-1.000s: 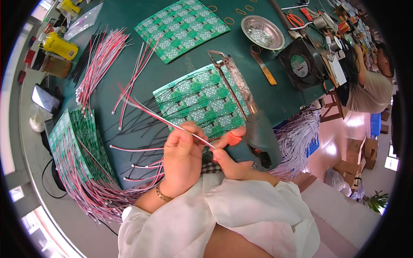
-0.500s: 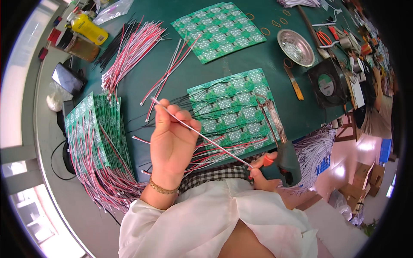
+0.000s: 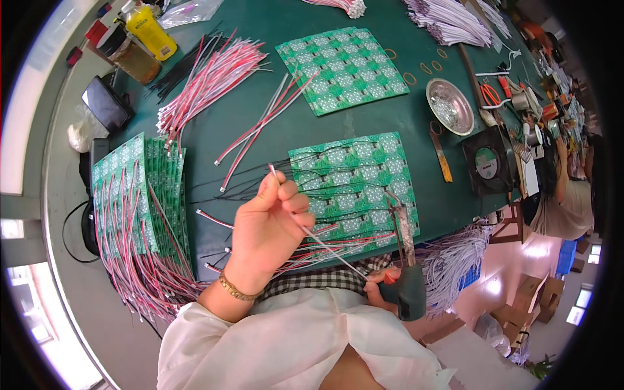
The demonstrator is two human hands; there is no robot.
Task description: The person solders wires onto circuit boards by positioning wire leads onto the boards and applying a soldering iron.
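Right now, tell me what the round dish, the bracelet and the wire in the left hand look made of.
Dish: bare metal, likely steel or aluminium; silvery with bright glints.
Bracelet: gold-coloured metal links, plating or solid unclear.
Wire in left hand: red and white plastic-looking insulation, smooth; core hidden.

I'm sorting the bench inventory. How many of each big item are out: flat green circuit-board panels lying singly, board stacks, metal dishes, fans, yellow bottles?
Single green circuit-board panels: 2, the far panel and the near panel with wires on it
Stack of wired boards: 1
Round metal dish: 1
Black fan: 1
Yellow bottle: 1
Total: 6
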